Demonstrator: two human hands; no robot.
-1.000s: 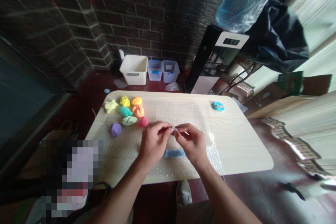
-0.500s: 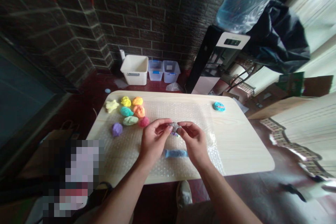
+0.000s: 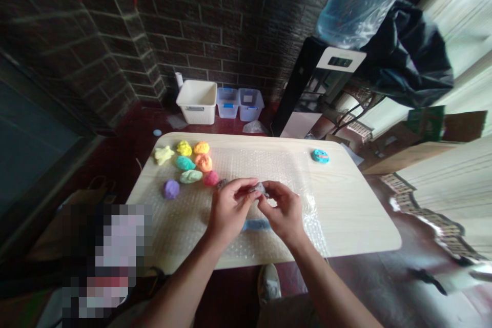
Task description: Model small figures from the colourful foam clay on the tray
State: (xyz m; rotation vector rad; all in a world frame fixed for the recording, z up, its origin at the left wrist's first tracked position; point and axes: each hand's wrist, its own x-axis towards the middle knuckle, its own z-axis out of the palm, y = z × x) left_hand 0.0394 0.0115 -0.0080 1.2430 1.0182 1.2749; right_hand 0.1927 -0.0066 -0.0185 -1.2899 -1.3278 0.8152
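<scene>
Head view: both hands point(image 3: 258, 210) pinch a grey lump point(image 3: 260, 188) mid-frame, fingers nearly closed; uneven pulling could tear it.

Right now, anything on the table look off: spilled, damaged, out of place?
No spill or damage visible. Only mild oddity: the blue lump sits alone near the table's far right corner, off the bubble wrap, while the cluster of coloured lumps is at far left. Could be deliberate.

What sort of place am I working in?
Probably a home or small craft room: there's a water dispenser, storage bins on the floor, and colourful clay-like lumps on a table.
</scene>
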